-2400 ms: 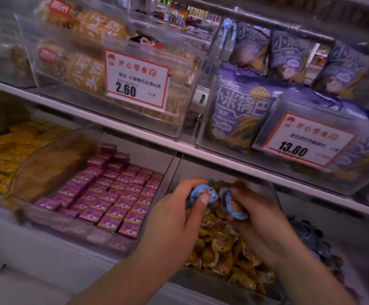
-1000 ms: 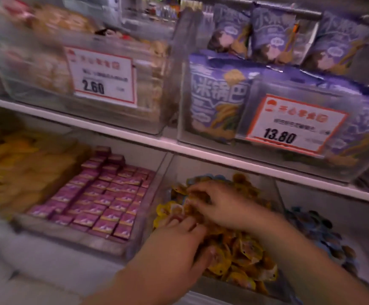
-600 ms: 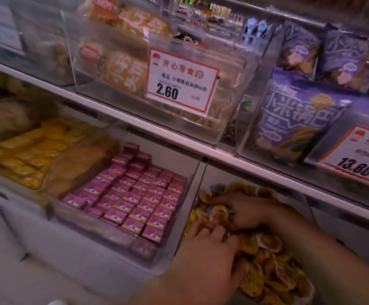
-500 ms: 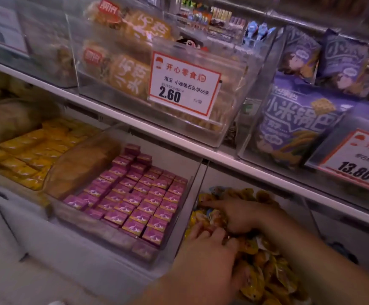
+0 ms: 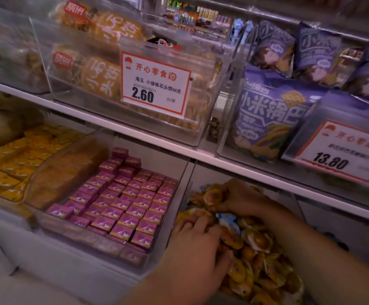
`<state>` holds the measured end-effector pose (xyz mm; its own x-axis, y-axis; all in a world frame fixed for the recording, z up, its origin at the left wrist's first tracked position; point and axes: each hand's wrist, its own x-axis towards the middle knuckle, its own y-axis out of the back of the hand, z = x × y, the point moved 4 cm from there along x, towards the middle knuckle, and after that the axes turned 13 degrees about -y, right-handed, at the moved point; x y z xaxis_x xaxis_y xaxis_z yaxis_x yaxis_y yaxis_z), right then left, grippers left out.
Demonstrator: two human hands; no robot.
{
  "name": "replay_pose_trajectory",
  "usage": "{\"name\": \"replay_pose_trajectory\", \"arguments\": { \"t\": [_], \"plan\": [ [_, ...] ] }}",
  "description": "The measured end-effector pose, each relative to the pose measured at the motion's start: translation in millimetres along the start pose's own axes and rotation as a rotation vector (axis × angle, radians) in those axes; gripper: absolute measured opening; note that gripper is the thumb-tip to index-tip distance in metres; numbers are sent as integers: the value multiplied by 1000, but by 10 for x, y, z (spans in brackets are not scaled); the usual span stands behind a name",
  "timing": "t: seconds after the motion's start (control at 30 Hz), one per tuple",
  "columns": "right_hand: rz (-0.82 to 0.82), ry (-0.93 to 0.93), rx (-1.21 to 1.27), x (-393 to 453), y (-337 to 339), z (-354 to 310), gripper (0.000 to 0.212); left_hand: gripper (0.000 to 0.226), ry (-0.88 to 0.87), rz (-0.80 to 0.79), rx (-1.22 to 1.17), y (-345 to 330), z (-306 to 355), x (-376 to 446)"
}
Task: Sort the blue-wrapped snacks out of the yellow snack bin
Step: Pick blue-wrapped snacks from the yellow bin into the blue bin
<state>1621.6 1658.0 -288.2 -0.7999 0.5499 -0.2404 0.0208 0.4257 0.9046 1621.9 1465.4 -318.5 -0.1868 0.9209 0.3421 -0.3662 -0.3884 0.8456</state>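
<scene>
A blue-wrapped snack (image 5: 226, 219) is lying on the heap of small yellow-wrapped snacks (image 5: 260, 265) in the clear plastic bin (image 5: 184, 190) on the lower shelf, between the two hands. The left hand (image 5: 195, 245) is pressing down into the near yellow snacks, fingers curled, its grasp hidden. Farther back, the right hand (image 5: 240, 200) is curling its fingers round yellow snacks. Beyond, a white price tag (image 5: 155, 84) is showing 2.60.
</scene>
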Motion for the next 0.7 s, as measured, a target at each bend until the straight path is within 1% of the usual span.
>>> {"name": "replay_pose_trajectory", "arguments": {
  "t": [0.07, 0.1, 0.17, 0.2, 0.27, 0.3, 0.33, 0.37, 0.4, 0.47, 0.5, 0.57, 0.63, 0.7],
  "plan": [
    [-49, -102, 262, -46, 69, 61, 4, 44, 38, 111, -124, 39, -24, 35],
    [-113, -136, 414, -117, 100, 70, 3, 44, 63, 170, -205, 58, -41, 58],
    [-252, -181, 629, -304, 170, 87, 13, 50, 123, 274, -346, 87, -91, 112],
    [-289, -195, 701, -420, 204, 92, 16, 57, 153, 305, -400, 87, -120, 138],
    [-282, -194, 767, -606, 234, 119, 25, 67, 183, 318, -469, 66, -156, 169],
    [-234, -161, 717, -693, 227, 122, 28, 68, 174, 293, -470, 48, -156, 175],
    [-158, -125, 610, -777, 208, 111, 26, 67, 155, 250, -431, 21, -147, 172],
    [-68, -85, 491, -855, 181, 110, 24, 65, 125, 188, -342, -10, -127, 165],
    [-3, -46, 410, -938, 128, 105, 26, 65, 92, 118, -218, -43, -98, 154],
    [107, 6, 399, -1087, 61, 142, 30, 66, 47, 17, -24, -101, -56, 133],
    [152, 18, 425, -1147, 37, 173, 30, 66, 46, 2, 6, -109, -47, 126],
    [237, 35, 447, -1258, 33, 230, 28, 64, 58, 23, -14, -79, -49, 122],
    [292, 26, 385, -1321, 85, 285, 31, 61, 37, 70, -40, -13, -45, 138],
    [355, 9, 300, -1393, 182, 327, 32, 54, -36, 108, -51, 61, 27, 166]
  ]
}}
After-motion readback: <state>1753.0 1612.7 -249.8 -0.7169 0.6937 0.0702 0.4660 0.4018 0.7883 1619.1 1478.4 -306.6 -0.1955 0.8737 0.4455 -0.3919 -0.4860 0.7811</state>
